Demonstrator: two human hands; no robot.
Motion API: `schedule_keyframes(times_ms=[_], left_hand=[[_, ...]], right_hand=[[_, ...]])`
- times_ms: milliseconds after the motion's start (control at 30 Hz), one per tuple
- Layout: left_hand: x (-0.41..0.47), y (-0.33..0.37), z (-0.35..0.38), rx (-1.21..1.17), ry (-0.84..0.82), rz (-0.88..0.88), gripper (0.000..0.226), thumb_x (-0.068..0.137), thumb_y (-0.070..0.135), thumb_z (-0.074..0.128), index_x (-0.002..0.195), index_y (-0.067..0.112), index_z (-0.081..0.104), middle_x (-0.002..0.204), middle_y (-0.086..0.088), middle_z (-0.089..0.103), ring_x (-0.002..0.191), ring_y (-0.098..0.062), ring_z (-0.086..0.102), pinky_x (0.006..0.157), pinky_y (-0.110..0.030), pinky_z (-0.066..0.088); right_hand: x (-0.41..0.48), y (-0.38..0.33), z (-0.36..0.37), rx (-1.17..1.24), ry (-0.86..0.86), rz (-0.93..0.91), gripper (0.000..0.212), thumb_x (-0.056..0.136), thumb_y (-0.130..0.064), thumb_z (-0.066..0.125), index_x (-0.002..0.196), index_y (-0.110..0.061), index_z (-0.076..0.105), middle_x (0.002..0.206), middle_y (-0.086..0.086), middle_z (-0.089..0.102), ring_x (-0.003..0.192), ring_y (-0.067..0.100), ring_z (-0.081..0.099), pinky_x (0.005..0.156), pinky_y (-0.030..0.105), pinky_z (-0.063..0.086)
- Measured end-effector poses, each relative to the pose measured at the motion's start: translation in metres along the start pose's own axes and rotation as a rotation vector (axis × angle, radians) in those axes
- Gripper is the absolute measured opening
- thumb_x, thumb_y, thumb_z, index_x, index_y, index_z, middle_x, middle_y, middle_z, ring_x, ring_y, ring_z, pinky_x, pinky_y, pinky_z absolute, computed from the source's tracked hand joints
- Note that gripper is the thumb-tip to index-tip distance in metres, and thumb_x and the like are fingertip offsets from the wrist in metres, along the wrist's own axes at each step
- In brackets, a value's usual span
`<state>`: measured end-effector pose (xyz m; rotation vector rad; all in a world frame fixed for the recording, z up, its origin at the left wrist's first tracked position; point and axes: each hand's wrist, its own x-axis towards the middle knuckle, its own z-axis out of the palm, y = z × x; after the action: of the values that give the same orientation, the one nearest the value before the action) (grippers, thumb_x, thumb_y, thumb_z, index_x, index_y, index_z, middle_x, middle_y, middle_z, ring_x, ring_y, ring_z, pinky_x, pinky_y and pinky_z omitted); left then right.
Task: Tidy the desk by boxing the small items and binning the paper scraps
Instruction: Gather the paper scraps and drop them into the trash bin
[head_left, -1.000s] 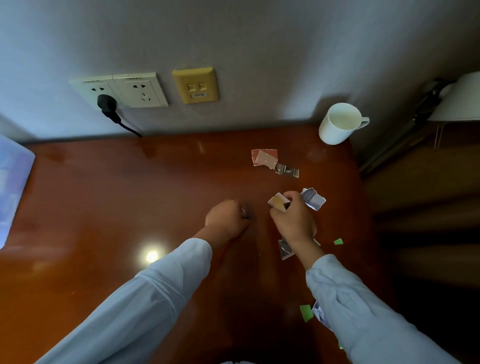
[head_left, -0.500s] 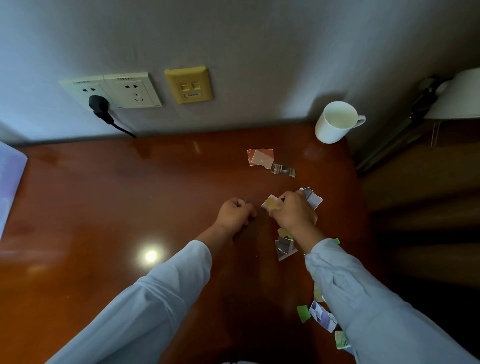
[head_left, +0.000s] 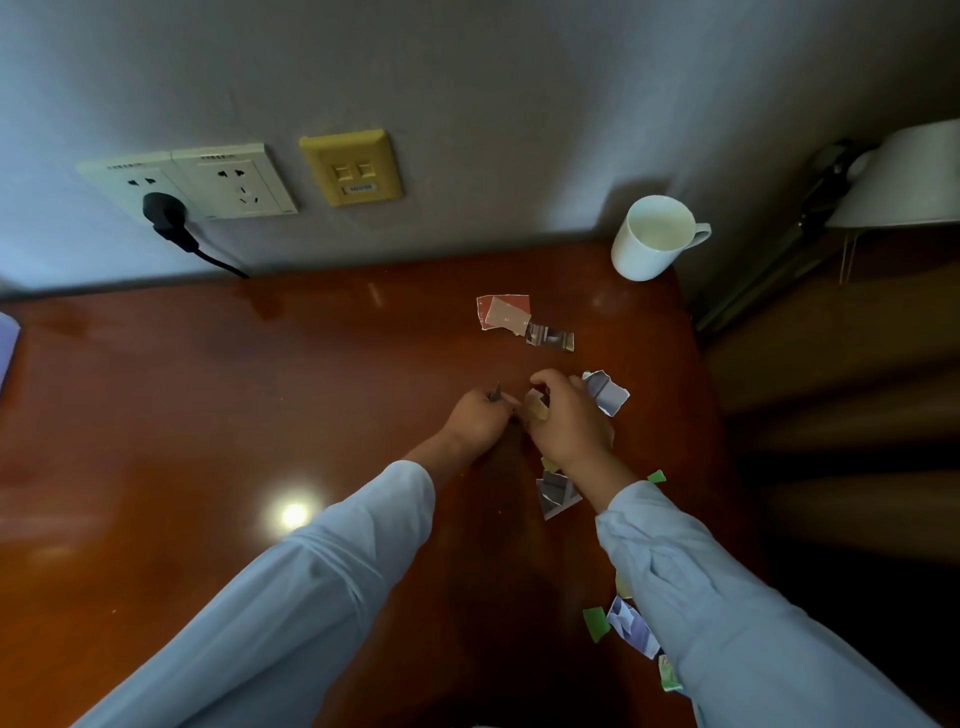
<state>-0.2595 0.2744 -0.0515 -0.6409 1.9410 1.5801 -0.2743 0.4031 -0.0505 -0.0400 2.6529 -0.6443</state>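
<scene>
Both hands have closed together: left hand (head_left: 475, 421) pinches something small and indistinct, right hand (head_left: 566, 421) grips tan scrap (head_left: 535, 406)

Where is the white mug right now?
The white mug stands at the desk's far right corner, against the wall, beyond the reddish paper scraps.
</scene>
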Motion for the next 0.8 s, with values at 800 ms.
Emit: schedule_keyframes(times_ms=[800], left_hand=[[-0.148,-0.038,-0.036,-0.841,0.101,0.072,0.038,0.101,0.042,0.038,0.087,0.012,0.057,0.056,0.003,0.044,0.043,-0.008,0.042,0.039,-0.018,0.031]], right_hand=[[-0.116,-0.071,-0.012,1.43,-0.436,0.235,0.015,0.095,0.002,0.038,0.102,-0.003,0.05,0.075,0.012,0.06,0.054,0.019,0.064,0.047,0.027,0.054]])
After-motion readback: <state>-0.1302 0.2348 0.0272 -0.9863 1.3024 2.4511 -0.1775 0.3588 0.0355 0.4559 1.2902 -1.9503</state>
